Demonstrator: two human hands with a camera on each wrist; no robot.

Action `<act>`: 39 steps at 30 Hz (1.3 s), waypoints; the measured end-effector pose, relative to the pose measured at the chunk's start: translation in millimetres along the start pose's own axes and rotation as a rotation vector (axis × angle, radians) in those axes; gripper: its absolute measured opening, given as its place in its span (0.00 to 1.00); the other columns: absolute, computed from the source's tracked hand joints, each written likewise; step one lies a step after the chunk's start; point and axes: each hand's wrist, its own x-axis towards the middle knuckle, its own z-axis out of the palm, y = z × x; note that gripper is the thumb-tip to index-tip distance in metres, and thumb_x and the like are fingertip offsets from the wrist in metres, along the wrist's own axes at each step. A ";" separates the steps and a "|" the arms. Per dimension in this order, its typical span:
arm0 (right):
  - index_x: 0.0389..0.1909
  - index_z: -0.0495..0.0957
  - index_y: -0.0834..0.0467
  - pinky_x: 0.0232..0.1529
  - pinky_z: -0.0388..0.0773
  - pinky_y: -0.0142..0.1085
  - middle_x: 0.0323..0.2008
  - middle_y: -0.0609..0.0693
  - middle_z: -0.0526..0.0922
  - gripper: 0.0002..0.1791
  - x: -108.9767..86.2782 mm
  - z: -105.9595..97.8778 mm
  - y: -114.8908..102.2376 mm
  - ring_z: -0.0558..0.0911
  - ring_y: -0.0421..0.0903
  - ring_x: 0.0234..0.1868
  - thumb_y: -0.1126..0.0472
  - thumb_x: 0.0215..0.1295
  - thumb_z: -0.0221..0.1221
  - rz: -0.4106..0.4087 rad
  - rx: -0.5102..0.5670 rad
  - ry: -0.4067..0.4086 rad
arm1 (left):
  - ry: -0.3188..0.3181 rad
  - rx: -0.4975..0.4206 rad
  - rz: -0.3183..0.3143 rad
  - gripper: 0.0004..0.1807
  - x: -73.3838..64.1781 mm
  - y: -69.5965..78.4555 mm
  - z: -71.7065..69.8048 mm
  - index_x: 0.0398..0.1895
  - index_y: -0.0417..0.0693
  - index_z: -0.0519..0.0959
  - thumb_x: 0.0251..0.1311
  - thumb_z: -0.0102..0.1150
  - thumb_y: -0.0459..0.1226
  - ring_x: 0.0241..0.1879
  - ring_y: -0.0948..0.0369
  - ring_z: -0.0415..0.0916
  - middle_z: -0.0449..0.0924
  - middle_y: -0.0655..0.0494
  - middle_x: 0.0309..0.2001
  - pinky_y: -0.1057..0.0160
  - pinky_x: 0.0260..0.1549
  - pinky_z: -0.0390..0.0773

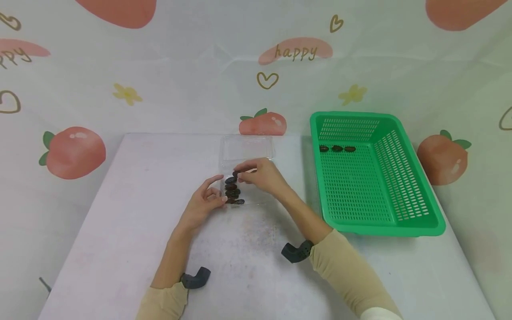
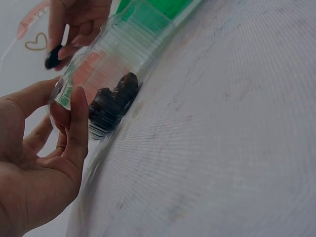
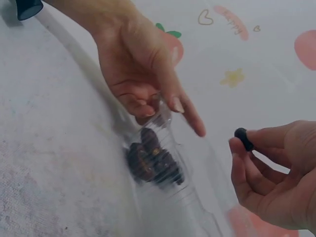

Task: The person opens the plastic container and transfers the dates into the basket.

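Between thumb and fingertips my right hand (image 1: 264,175) pinches one dark brown date (image 3: 243,138), held up above a clear plastic box (image 1: 256,195). Several more dates (image 1: 231,187) lie along the left side of that box, glossy and wrinkled. My left hand (image 1: 201,203) holds the box's left wall, its thumb at the near corner and the index finger stretched toward the far corner. In the left wrist view, the dates (image 2: 113,104) show through the clear wall beside the thumb. The box's clear lid (image 1: 248,148) lies folded back on the far side.
A green slotted basket (image 1: 384,231) stands to the right on the white table (image 1: 140,186), with three dates (image 1: 337,148) near its back left corner. A printed cloth (image 1: 192,89) hangs behind the table. Dark curved devices (image 1: 196,278) sit on both wrists.
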 end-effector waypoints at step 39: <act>0.53 0.82 0.56 0.56 0.77 0.44 0.47 0.51 0.85 0.15 -43.8 -114.5 -18.5 0.84 0.47 0.46 0.58 0.68 0.63 0.014 0.040 0.140 | 0.000 -0.008 -0.011 0.39 -1.0 -1.8 -1.3 0.74 0.49 0.62 0.61 0.66 0.29 0.34 0.54 0.80 0.70 0.52 0.34 0.59 0.43 0.83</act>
